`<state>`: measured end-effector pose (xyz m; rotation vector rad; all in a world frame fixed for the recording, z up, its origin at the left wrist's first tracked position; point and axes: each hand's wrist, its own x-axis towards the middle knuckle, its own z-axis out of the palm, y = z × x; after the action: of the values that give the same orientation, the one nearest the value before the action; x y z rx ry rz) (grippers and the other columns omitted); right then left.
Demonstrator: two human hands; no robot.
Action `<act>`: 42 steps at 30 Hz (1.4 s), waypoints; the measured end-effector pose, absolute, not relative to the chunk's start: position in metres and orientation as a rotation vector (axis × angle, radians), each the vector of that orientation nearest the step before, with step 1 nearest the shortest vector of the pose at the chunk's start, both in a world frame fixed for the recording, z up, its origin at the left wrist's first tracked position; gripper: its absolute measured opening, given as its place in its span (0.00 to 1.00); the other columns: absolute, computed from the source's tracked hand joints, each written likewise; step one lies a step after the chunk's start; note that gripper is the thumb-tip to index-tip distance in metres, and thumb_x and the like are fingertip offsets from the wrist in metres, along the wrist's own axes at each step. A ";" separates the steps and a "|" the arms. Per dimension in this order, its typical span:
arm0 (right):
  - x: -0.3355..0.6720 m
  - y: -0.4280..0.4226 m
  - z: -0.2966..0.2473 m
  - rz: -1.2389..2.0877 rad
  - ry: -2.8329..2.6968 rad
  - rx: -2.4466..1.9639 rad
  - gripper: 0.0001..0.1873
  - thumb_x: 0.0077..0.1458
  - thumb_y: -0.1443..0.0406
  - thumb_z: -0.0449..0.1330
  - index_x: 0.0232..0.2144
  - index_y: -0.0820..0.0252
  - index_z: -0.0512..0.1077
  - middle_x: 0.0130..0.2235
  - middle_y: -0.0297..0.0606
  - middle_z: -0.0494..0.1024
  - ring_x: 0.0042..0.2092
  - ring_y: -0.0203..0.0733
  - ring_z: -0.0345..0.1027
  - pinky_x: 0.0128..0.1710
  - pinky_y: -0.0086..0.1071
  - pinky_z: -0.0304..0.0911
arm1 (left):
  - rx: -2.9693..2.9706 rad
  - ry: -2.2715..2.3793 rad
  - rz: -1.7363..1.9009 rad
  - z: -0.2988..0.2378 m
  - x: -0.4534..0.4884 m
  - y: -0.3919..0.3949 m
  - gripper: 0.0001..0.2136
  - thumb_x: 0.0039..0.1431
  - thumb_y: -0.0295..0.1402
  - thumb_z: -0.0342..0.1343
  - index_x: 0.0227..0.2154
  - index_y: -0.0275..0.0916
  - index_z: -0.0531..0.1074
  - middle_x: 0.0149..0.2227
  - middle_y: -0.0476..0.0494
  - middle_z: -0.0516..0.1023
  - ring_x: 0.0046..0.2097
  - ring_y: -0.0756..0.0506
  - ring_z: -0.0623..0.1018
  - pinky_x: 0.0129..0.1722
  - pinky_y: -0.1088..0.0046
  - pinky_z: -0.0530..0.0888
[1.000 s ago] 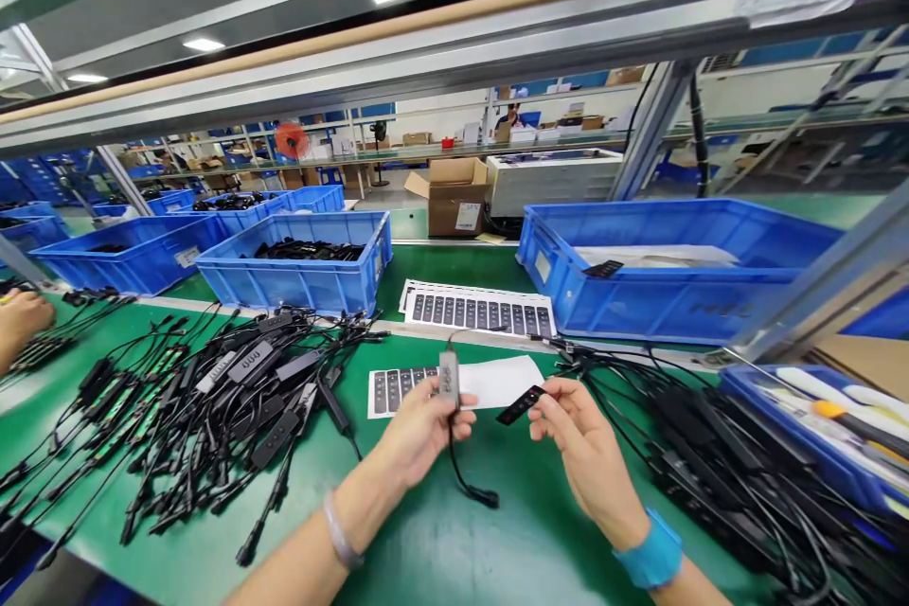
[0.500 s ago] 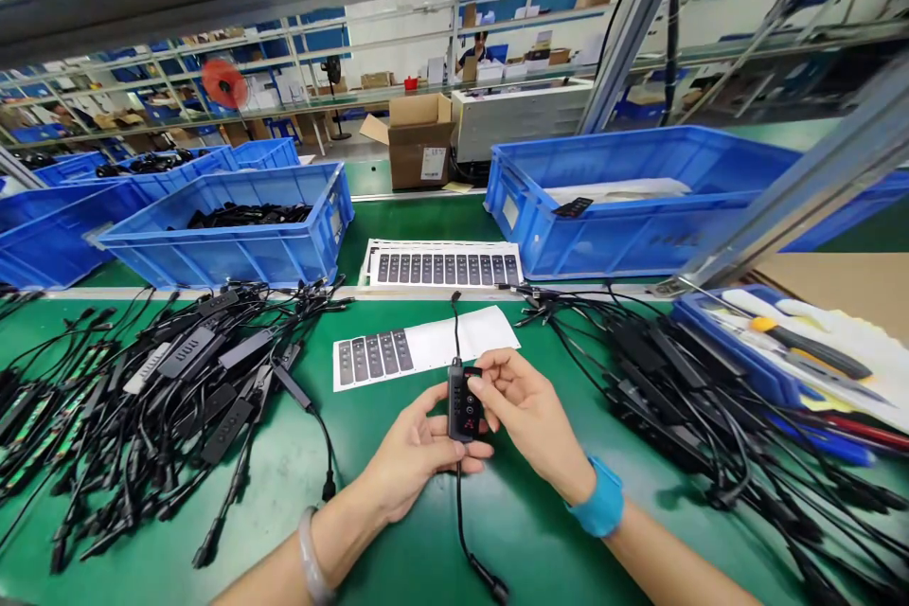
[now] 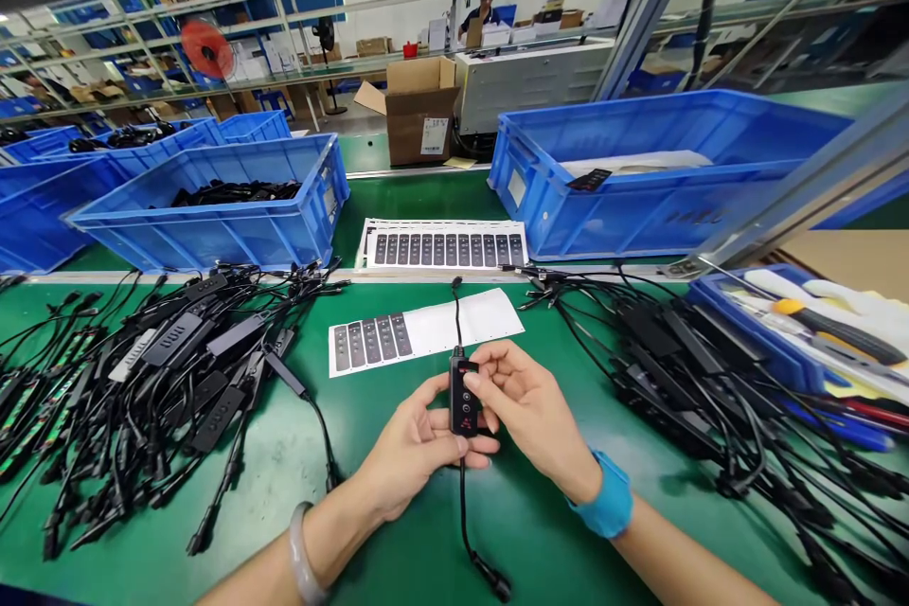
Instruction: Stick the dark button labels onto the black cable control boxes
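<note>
Hands at mid-desk, sharing one part between them. The left hand (image 3: 418, 440) closes its grip from below on a black oblong plastic controller (image 3: 463, 395), with the thumb along its left edge and the fingers curled under it. The right hand (image 3: 536, 417) pinches the same controller from the right, thumb pad pressed on its buttoned face. The controller stands nearly upright above the green desk (image 3: 412, 549). Its thin black cable (image 3: 462, 502) trails below the grip toward the person, and a shorter lead runs away beyond it. Just beyond the grip lies a white label sheet with black stickers (image 3: 426, 333); farther beyond lies a second, fuller sheet (image 3: 444, 248). Left of the grip sprawls a heap of black cabled units (image 3: 163, 369), and right of it a similar heap (image 3: 682, 360). Blue plastic crates (image 3: 213, 227) stand past both heaps.
</note>
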<state>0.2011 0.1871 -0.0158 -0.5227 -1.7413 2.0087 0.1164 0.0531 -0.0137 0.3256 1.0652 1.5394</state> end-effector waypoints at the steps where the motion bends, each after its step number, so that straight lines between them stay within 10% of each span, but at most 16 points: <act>1: 0.201 0.187 -0.016 2.007 -1.742 -0.528 0.19 0.53 0.54 0.64 0.36 0.61 0.65 0.27 0.30 0.63 0.20 0.27 0.57 0.16 0.20 0.60 | 0.326 1.065 1.540 -0.014 0.117 0.053 0.32 0.49 0.29 0.67 0.56 0.35 0.61 0.42 0.34 0.77 0.42 0.40 0.80 0.42 0.66 0.74; 42: 0.198 0.183 -0.032 1.802 -1.870 -0.694 0.14 0.52 0.58 0.61 0.35 0.61 0.65 0.24 0.29 0.61 0.20 0.29 0.54 0.17 0.23 0.55 | 0.342 1.150 1.530 -0.018 0.124 0.056 0.37 0.47 0.39 0.68 0.57 0.34 0.58 0.40 0.35 0.78 0.41 0.42 0.79 0.41 0.68 0.74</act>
<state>0.1977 0.1828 -0.0323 -0.6937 -1.8703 1.8016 0.1243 0.0558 -0.0180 0.3416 1.1497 1.5297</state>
